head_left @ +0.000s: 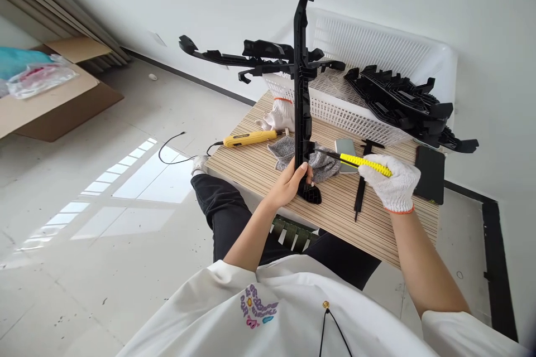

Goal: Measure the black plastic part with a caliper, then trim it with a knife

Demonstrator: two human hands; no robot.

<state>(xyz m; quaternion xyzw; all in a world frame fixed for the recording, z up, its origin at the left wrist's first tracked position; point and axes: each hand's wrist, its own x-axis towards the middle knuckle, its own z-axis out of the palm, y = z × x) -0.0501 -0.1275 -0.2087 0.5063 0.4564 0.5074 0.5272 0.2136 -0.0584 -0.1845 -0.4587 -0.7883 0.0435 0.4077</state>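
My bare left hand (290, 183) is wrapped round the lower part of a long black plastic strip (302, 89), which stands upright above the table's front edge. The strip has ribs, clips and a hooked top end. In a white knitted glove with an orange cuff, my right hand (390, 179) grips a tool with a yellow ribbed handle (366, 164). Its thin dark tip reaches the strip's right side just above my left fingers; the exact kind of tool is unclear. Behind the strip lies a grey cloth (326, 165).
On the wood-grained table (251, 170) lie a yellow corded tool (250, 138), a white glove (281, 116), a black caliper (362, 187) and a dark phone-like slab (430, 174). A white basket (385, 39) holds several black plastic strips (402, 97), some jutting out leftward. A cardboard box (69, 109) sits left.
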